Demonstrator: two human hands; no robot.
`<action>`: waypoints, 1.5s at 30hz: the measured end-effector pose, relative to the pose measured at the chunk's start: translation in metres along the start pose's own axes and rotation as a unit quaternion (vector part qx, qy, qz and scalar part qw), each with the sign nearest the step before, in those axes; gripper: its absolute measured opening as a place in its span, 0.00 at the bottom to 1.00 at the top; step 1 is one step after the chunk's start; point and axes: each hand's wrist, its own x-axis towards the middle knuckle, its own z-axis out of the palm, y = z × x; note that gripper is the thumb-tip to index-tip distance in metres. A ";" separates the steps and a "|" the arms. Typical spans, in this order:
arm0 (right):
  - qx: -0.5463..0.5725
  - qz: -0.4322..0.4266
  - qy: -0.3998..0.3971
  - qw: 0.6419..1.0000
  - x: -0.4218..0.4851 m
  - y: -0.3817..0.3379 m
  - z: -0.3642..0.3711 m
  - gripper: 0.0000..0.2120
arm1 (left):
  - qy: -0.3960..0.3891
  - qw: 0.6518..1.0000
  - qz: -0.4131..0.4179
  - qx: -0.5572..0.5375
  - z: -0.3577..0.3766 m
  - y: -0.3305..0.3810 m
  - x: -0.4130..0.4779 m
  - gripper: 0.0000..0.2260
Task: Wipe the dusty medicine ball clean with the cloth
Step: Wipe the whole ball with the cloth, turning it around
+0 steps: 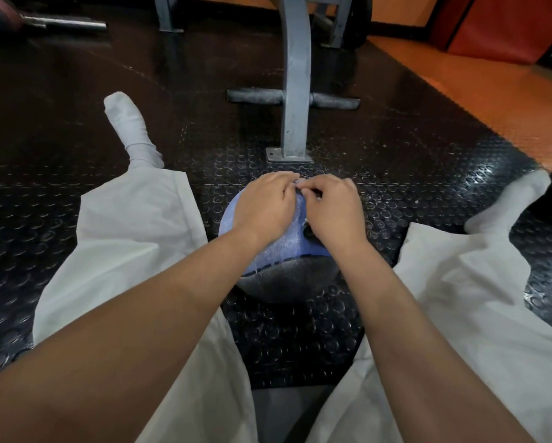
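Medicine ball (287, 281), dusty grey, lies half under a blue cloth (284, 254). My left hand (265, 206) and right hand (335, 209), fingers curled, seem to pinch the cloth. A bench post (295, 91) stands just beyond.

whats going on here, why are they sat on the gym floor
A person sits on the studded rubber floor with legs apart and a medicine ball between them. A blue cloth is draped over the top of the ball. The left hand and right hand both lie on the cloth, fingertips meeting at its far side, where they seem to pinch it. The ball's near face is uncovered and looks grey with dust.
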 end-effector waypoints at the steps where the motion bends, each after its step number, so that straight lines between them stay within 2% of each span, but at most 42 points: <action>1: 0.009 -0.001 0.009 1.000 -0.005 0.000 -0.001 0.10 | -0.001 1.000 -0.004 -0.008 -0.001 -0.001 0.001 0.18; 6: 0.036 -0.012 0.046 0.998 -0.036 0.003 -0.010 0.10 | -0.002 1.000 -0.002 -0.012 -0.004 -0.002 -0.004 0.18; 12: 0.031 0.015 0.003 0.999 -0.003 -0.002 -0.017 0.09 | 0.003 0.999 0.042 0.009 0.001 0.007 -0.009 0.17; 20: 0.035 0.007 0.004 0.999 -0.025 0.005 -0.022 0.07 | 0.001 1.000 0.022 -0.007 -0.001 0.007 -0.009 0.17; 25: 0.004 0.001 -0.022 1.000 0.008 0.002 -0.021 0.07 | 0.015 0.999 0.031 0.010 0.003 0.011 -0.010 0.17; 31: 0.041 0.016 -0.040 0.998 0.016 0.006 -0.019 0.09 | 0.021 1.000 0.007 0.000 0.003 0.010 -0.006 0.17; 36: 0.005 -0.001 -0.026 1.000 -0.008 0.015 -0.027 0.13 | -0.005 0.999 0.033 0.010 -0.001 0.006 -0.010 0.18; 41: -0.016 -0.012 -0.044 0.999 0.014 -0.003 -0.021 0.14 | -0.007 0.998 0.057 0.013 -0.001 0.009 -0.008 0.17; 45: 0.007 0.018 -0.034 0.999 0.019 -0.008 -0.012 0.11 | -0.006 1.000 0.001 -0.013 -0.003 0.007 -0.003 0.20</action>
